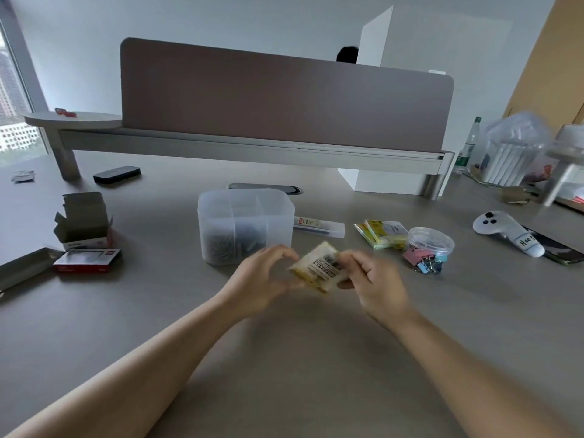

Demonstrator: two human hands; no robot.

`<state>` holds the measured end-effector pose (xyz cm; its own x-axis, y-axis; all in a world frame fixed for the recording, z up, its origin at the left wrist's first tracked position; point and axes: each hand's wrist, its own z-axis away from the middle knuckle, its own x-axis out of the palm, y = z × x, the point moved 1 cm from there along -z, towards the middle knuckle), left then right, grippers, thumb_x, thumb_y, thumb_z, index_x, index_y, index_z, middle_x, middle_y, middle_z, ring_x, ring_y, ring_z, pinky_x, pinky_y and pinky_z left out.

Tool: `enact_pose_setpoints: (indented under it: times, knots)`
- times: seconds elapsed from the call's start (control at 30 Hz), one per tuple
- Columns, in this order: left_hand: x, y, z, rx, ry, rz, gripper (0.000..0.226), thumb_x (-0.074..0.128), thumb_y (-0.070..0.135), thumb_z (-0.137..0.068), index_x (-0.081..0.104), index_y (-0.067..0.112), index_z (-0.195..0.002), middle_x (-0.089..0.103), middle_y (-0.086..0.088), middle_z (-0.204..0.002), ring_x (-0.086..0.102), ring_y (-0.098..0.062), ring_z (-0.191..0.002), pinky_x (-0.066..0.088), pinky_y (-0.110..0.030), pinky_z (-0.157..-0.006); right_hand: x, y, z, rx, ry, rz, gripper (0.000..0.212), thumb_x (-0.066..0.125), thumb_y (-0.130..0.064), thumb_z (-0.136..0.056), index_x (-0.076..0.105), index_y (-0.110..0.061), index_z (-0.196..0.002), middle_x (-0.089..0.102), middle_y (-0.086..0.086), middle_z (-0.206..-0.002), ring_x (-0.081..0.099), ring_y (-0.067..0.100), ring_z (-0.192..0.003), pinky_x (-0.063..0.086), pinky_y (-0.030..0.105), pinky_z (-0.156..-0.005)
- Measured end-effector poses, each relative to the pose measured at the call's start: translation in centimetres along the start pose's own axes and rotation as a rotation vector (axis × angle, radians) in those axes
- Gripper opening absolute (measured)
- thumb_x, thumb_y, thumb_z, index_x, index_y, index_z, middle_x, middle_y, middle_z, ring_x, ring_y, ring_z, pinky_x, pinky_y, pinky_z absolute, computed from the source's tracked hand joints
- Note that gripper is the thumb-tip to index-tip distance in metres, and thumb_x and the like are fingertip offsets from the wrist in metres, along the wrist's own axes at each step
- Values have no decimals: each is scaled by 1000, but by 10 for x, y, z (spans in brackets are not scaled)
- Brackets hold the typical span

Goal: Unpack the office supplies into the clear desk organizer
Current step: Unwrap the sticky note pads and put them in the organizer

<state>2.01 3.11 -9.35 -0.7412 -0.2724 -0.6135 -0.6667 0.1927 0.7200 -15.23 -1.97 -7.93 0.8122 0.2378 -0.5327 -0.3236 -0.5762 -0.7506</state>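
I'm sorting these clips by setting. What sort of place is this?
Most likely an open-plan office. A fabric privacy screen divides facing desks, the desk has a cable grommet, and a window on the left looks onto tall buildings.

Your small yellow packet with a barcode label (319, 267) is smeared by motion blur, so its print cannot be read. Your left hand (264, 281) and right hand (373, 284) are blurred too, and their fingers hide the packet's edges. The frosted clear plastic organizer (245, 226) shows only a dark mass through its walls; what lies inside cannot be told. At the right edge, the crumpled clear plastic bag (515, 147) is blurred, and the dark flat phone (559, 249) lies partly under the white handheld controller (505, 230).
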Motion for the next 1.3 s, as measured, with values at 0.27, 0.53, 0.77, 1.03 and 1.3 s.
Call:
enact_pose_setpoints:
  times: [0.27, 0.53, 0.77, 1.03, 1.3]
  knots:
    - [-11, 7, 5, -284, 113, 655, 17, 50, 4, -88, 53, 12, -73, 64, -6, -75, 63, -17, -71, 54, -35, -75, 26, -16, -17, 178, 137, -408, 22, 45, -10, -92, 56, -23, -79, 60, 2, -75, 63, 6, -60, 56, 27, -53]
    - [-22, 1, 3, -262, 128, 577, 20, 47, 6, -90, 53, 14, -73, 61, -1, -74, 60, -10, -68, 52, -16, -58, 26, -10, -20, 61, 52, -205, 28, 53, -7, -88, 57, -24, -109, 50, -6, -71, 51, 6, -69, 46, 16, -64]
    - [-26, -4, 1, -262, 102, 537, 22, 46, 7, -91, 56, 18, -75, 59, -1, -75, 58, -10, -69, 49, -23, -66, 29, -12, -19, 65, -62, -303, 22, 53, -4, -87, 59, -25, -85, 62, -7, -77, 64, -1, -68, 53, 12, -59]
    - [-23, -6, 2, -302, 77, 542, 22, 45, 9, -92, 55, 21, -77, 59, 1, -78, 59, -8, -70, 51, -19, -62, 33, -9, -19, 34, 41, -286, 34, 59, 2, -81, 61, -28, -66, 63, -5, -78, 61, 10, -75, 55, 20, -66]
    - [-24, -2, 1, -230, 55, 345, 16, 65, 9, -78, 54, 19, -74, 63, 1, -75, 63, -10, -68, 53, -21, -61, 34, -17, -19, 69, -67, -315, 35, 50, 6, -86, 56, -19, -63, 60, -5, -68, 63, -1, -63, 54, 15, -58]
